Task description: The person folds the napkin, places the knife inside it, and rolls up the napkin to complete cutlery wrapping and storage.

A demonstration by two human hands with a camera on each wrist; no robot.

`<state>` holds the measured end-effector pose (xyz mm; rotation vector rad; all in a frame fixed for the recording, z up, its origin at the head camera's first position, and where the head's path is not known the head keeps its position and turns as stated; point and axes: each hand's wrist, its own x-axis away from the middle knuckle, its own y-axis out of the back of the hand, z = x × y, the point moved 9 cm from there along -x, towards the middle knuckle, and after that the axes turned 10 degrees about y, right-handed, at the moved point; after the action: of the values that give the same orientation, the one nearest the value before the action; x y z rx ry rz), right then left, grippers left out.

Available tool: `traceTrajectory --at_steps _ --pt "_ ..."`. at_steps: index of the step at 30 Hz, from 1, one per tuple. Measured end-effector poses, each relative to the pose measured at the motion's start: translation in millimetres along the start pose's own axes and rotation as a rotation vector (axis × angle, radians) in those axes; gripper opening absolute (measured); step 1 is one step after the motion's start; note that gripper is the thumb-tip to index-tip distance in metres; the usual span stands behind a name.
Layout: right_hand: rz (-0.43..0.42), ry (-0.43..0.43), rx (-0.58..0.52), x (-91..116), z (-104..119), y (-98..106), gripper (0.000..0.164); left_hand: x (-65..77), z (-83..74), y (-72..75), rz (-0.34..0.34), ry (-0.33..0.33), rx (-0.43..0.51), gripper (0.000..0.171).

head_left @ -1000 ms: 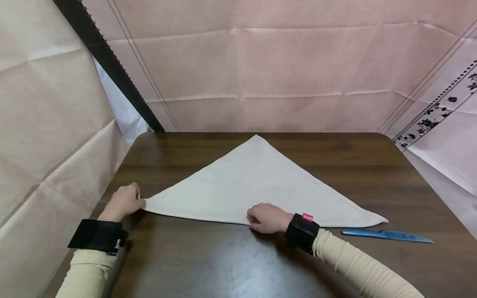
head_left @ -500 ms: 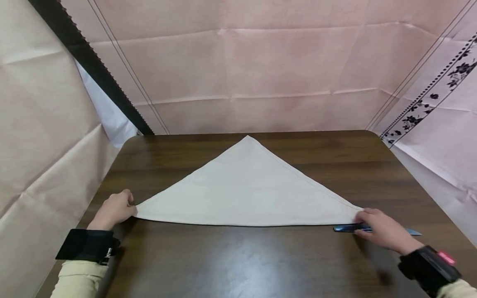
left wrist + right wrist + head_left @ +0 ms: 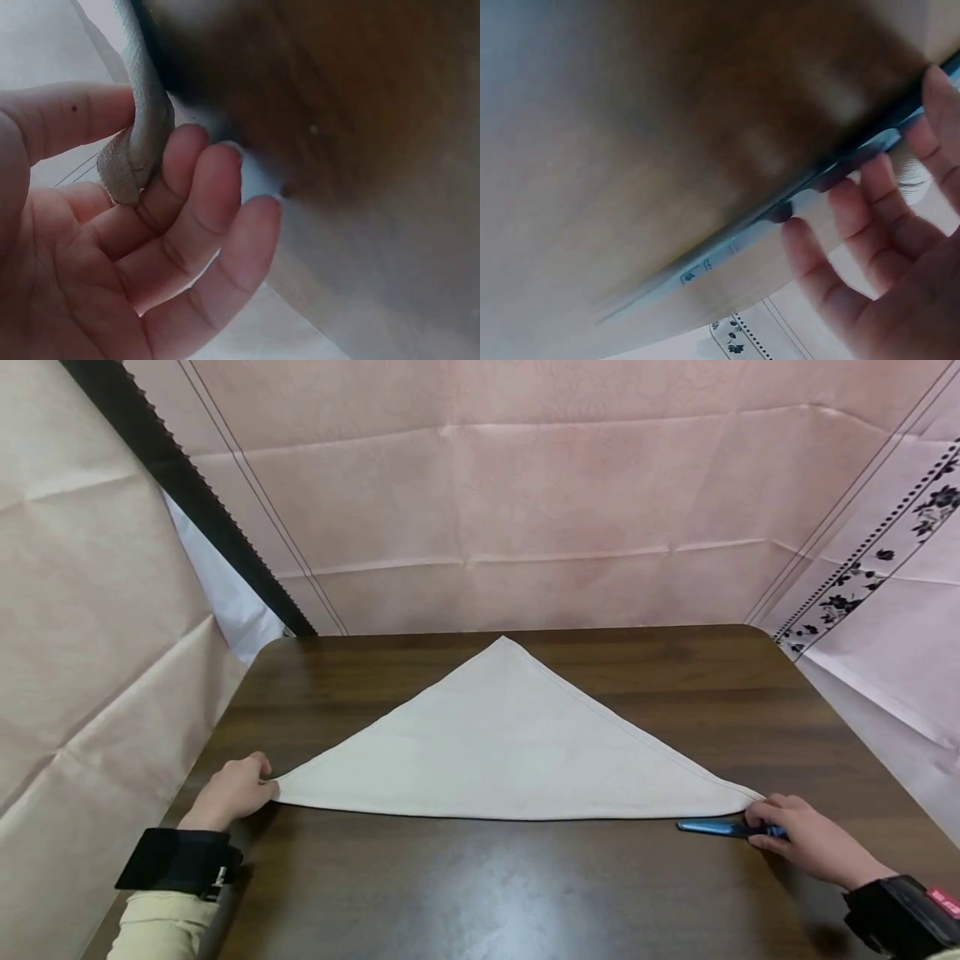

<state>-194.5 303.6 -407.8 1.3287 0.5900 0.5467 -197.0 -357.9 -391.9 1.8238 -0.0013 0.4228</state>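
A white cloth [image 3: 510,743], folded into a triangle, lies on the table with its point away from me. At its left corner my left hand [image 3: 234,789] pinches the cloth between thumb and index finger; the left wrist view shows the gathered corner [image 3: 142,142], the other fingers loosely bent. My right hand [image 3: 810,839] is at the opposite corner, its fingertips on the cloth's edge and its thumb apart on the near side of a blue knife [image 3: 708,827]. In the right wrist view its fingers lie along the knife [image 3: 735,236]. The hand hides part of the blade.
The dark brown wooden table [image 3: 390,885] has rounded far corners. Behind it hangs a pale pink sheet [image 3: 562,510], with a cream sheet [image 3: 82,652] on the left and a flower-printed white one [image 3: 885,643] on the right.
My right hand has slid right along the cloth's near edge, from its middle to the right corner, over the knife. The left hand keeps its hold, and the view has shifted slightly.
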Motion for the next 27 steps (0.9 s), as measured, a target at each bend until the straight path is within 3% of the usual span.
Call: traceTrajectory --at_steps 5,9,14,19,22,27 --pt "-0.134 0.163 0.056 11 9 3 0.038 -3.4 0.8 -2.9 0.007 0.011 -0.007 0.029" --pt "-0.146 0.194 0.063 18 12 3 0.04 -6.0 2.3 -4.9 0.026 0.032 -0.01 0.03" --pt "-0.082 0.135 0.032 25 11 4 0.034 -6.2 2.0 -3.9 0.031 0.029 -0.007 0.031" --pt "-0.115 0.099 0.012 32 11 8 0.026 -7.0 3.1 -3.8 0.029 0.033 -0.01 0.034" --pt "-0.101 0.038 0.016 33 8 6 0.019 -7.7 3.3 -4.1 0.029 0.035 -0.012 0.036" --pt "-0.024 -0.068 0.045 33 4 2 0.02 -9.2 2.6 -5.9 0.022 0.034 -0.016 0.037"
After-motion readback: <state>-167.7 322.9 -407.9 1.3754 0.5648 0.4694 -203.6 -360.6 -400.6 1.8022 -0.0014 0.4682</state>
